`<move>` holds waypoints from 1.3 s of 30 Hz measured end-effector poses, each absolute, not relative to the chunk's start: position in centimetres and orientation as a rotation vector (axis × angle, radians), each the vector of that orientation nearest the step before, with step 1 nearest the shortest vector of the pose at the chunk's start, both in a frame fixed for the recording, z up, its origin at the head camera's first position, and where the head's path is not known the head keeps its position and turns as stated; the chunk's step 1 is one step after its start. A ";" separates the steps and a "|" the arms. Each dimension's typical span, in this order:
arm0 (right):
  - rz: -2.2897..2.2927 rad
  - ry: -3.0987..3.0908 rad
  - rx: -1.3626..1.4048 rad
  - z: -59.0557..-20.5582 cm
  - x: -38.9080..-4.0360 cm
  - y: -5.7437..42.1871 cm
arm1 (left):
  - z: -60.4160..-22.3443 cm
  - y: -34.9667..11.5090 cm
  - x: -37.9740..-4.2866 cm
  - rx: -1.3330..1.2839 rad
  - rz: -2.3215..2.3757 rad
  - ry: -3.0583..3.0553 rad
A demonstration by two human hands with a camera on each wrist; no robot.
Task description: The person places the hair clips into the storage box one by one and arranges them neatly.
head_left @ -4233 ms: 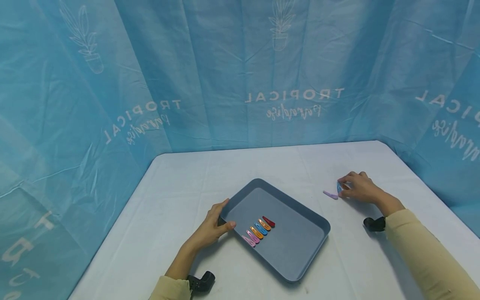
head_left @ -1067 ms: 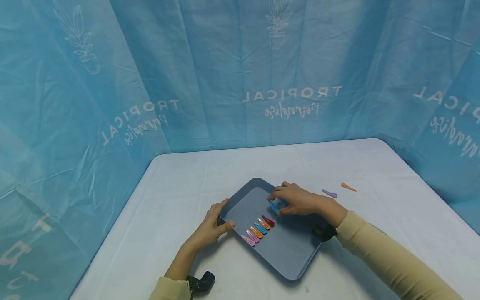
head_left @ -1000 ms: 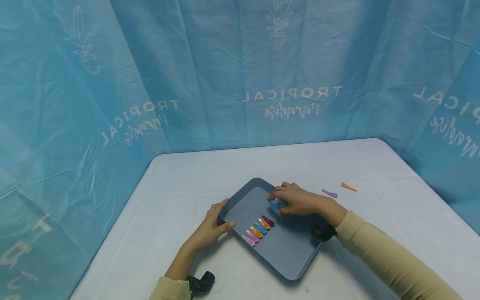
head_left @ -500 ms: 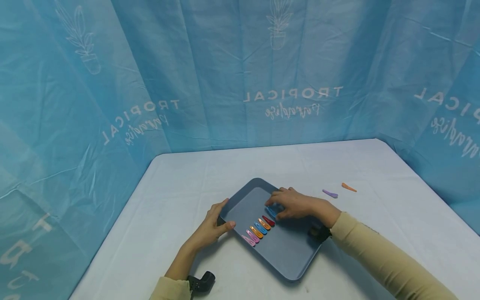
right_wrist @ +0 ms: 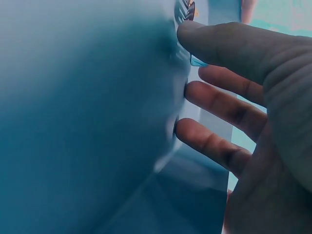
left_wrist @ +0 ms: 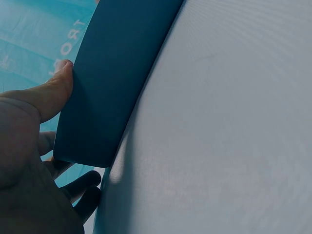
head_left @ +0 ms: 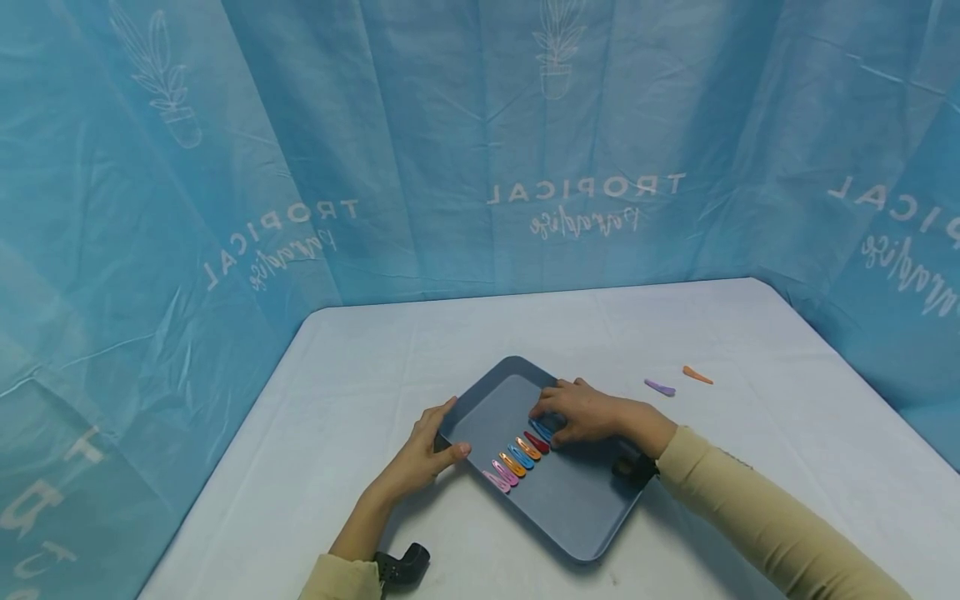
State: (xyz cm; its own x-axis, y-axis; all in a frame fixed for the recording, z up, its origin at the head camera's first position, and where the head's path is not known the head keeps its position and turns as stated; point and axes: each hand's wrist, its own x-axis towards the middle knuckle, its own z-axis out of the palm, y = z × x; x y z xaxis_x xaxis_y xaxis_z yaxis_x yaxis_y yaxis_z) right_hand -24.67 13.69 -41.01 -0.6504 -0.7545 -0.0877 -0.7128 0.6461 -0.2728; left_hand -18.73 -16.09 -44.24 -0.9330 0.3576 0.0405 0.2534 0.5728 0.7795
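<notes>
A grey-blue tray [head_left: 570, 500] lies at an angle on the table. Inside it, a slanting row of snap hair clips runs from a pink hair clip [head_left: 497, 481] to a red hair clip [head_left: 536, 442]. My right hand [head_left: 588, 412] reaches over the far side, thumb and fingers around a blue hair clip [head_left: 541, 430] at the row's upper end, beside the red one. In the right wrist view the fingertips are down at the tray floor, and only a bit of the blue clip shows. My left hand [head_left: 423, 450] holds the tray's left corner, thumb at the rim.
Right of the tray, a purple hair clip [head_left: 660, 387] and an orange hair clip [head_left: 698, 375] lie on the white-covered table [head_left: 375, 358]. A blue printed curtain [head_left: 450, 150] hangs behind and at the sides.
My right hand has carried the blue hair clip from the table into the tray, then lowered it toward the red clip. The orange clip has come into sight. My left hand stays at the corner.
</notes>
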 end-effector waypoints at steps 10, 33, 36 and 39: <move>-0.293 2.675 -1.234 -41.2 -24.7 13.5 | -44.3 -16.0 -18.7 0.517 1.311 2.678; -0.293 2.671 -1.205 -41.2 -24.6 13.6 | -44.2 -16.1 -18.8 0.522 1.288 2.676; -0.330 2.657 -1.186 -41.1 -24.6 13.6 | -44.3 -16.1 -18.8 0.517 1.295 2.673; -0.370 2.651 -1.179 -40.9 -24.6 13.7 | -44.2 -16.1 -18.7 0.518 1.304 2.677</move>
